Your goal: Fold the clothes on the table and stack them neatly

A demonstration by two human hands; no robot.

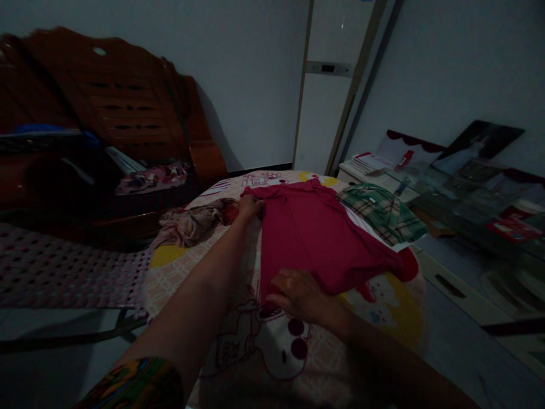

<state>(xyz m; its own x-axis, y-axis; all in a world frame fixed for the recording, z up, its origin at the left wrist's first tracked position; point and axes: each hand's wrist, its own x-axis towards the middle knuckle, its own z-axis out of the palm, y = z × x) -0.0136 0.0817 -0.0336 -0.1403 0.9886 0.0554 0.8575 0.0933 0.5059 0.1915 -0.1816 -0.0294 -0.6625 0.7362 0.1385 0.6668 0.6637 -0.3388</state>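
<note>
A dark pink garment, probably a knit top, lies spread on a round table with a patterned cloth. My left hand is closed on its far left corner, the fingertips partly hidden. Over the near left end of the same garment rests my right hand, palm down, its thumb apart from the fingers. Left of my left hand is a crumpled beige and reddish cloth. Beyond the garment's right side lies a green plaid cloth with something white beneath it.
A carved wooden bench holding fabric stands at the back left, with a woven seat nearer. Behind the table rises a tall white cabinet-like unit. Along the right runs a glass-topped cabinet carrying papers and a framed picture.
</note>
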